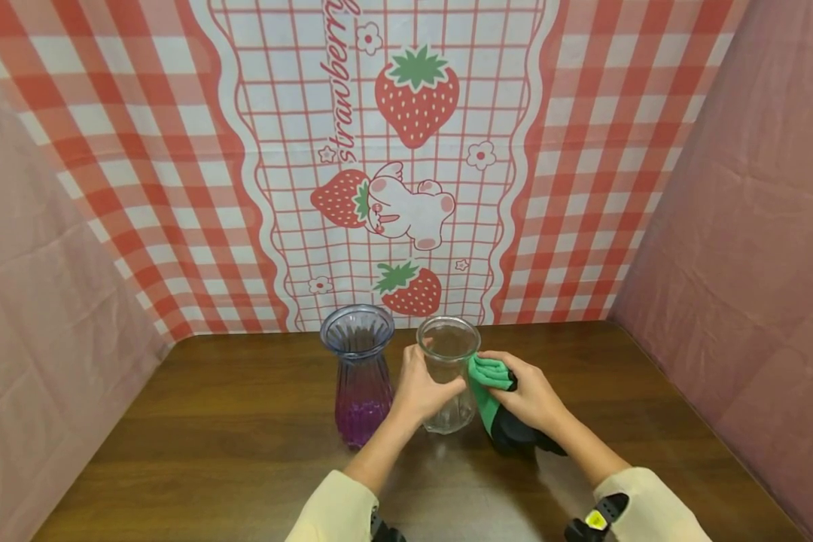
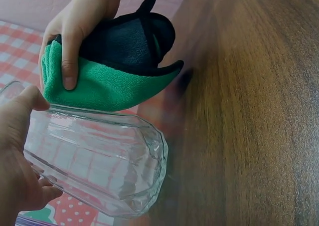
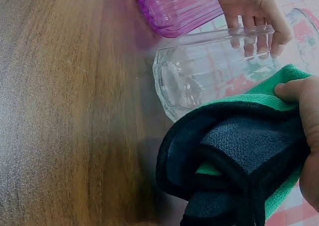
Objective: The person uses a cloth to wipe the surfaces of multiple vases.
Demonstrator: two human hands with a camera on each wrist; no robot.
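Observation:
My left hand grips a clear glass vase by its upper side, with the thumb on the near face and the fingers round the far side. Folded in my right hand is a microfiber cloth, green on one face and dark grey with black edging on the other. The thumb presses down on the green part, and the cloth lies against the vase's right side just below the rim. In the left wrist view the vase's faceted base shows close to the wooden table.
A ribbed vase, blue at the flared top and purple below, stands just left of my left hand. The brown wooden table runs back to a strawberry-print checked cloth. Pink fabric hangs on both sides.

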